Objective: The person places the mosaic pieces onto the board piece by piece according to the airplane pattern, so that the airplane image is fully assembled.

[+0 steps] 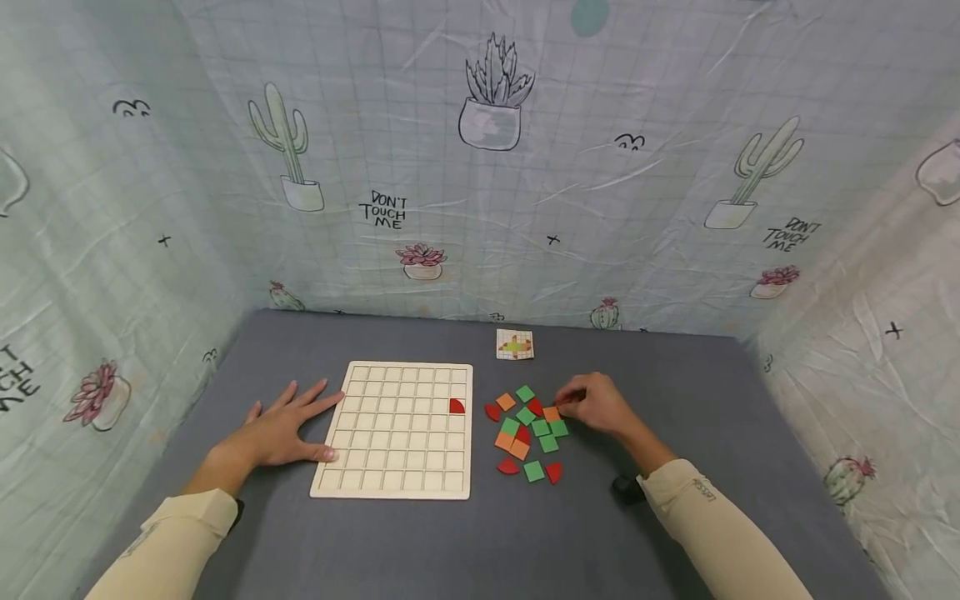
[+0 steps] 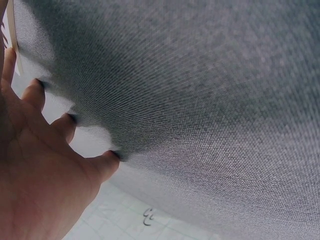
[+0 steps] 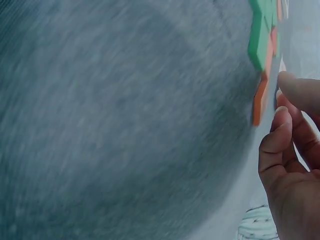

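Note:
My left hand (image 1: 283, 427) lies on the table with its fingers spread. Thumb and forefinger touch the left edge of a pale gridded board (image 1: 392, 492). A red quarter-circle tile (image 1: 457, 407) sits in a cell near the board's right edge. Over the right side of a loose group of tiles, my right hand (image 1: 597, 404) has its fingers loosely bent. Its fingertips are beside an orange square tile (image 1: 551, 413). In the right wrist view, the thumb and fingers (image 3: 272, 145) are close together near an orange tile (image 3: 259, 97), with no tile visible between them.
Green squares (image 1: 533, 472), orange squares (image 1: 506, 402) and red quarter-circles (image 1: 507, 467) lie right of the board, some touching. A small pattern card (image 1: 515, 335) lies behind them. A printed cloth (image 1: 450, 208) surrounds the grey table (image 1: 405, 550) at the back and sides.

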Motion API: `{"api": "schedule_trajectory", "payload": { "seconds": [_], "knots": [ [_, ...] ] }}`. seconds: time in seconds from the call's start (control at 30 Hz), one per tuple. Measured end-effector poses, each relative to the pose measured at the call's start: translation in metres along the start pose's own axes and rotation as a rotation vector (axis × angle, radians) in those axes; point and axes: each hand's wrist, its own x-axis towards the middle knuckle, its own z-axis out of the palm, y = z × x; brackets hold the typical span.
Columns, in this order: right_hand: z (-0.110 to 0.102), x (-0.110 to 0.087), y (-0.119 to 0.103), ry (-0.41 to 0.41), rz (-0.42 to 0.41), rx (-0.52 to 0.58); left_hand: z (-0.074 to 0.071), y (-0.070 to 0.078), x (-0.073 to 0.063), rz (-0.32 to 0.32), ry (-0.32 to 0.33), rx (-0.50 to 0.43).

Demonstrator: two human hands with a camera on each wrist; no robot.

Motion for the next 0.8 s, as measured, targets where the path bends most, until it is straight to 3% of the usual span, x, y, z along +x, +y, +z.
{"api": "schedule_trajectory", "payload": {
  "seconds": [0.53, 0.8],
  "knots": [
    [-0.006, -0.002, 0.015, 0.039, 0.162, -0.113, -0.001, 0.004, 0.002, 0.009, -0.014, -0.018],
    [-0.006, 0.002, 0.015, -0.035, 0.113, -0.182, -0.002, 0.001, 0.000, 0.009, -0.011, -0.010]
  ]
}}
